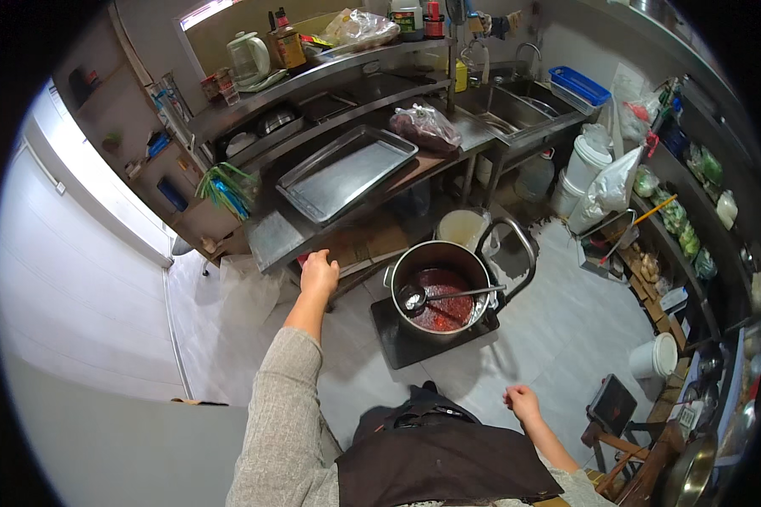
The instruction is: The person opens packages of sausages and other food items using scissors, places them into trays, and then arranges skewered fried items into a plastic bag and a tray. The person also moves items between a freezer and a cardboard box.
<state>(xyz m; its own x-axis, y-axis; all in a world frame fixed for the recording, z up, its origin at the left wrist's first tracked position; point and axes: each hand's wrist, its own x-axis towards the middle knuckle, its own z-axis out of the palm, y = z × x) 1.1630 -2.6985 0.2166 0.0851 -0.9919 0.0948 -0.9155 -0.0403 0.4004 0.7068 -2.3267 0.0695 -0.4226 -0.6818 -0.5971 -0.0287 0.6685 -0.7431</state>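
Observation:
My left hand (319, 275) reaches forward near the front edge of the steel worktable (276, 239), its fingers bent down and partly hidden. A small patch of pink shows beside its fingertips; whether the hand touches it is unclear. Low at my right side hangs my right hand (522, 403), fingers loosely curled and nothing visible in it. Before me a deep metal pot (394, 269) holds dark red liquid. A ladle (460, 293) rests inside, its handle leaning on the right rim. Beneath the pot is a black flat base (390, 345), with a curved metal handle (525, 244) rising beside it.
An empty metal tray (355, 171) and a plastic bag of dark red contents (426, 128) lie on the worktable. A bucket of pale liquid (460, 229) stands behind the pot. The sink (513, 111) is at the back right. Shelves with bagged vegetables (678, 222) and a wooden stool (628, 447) line the right.

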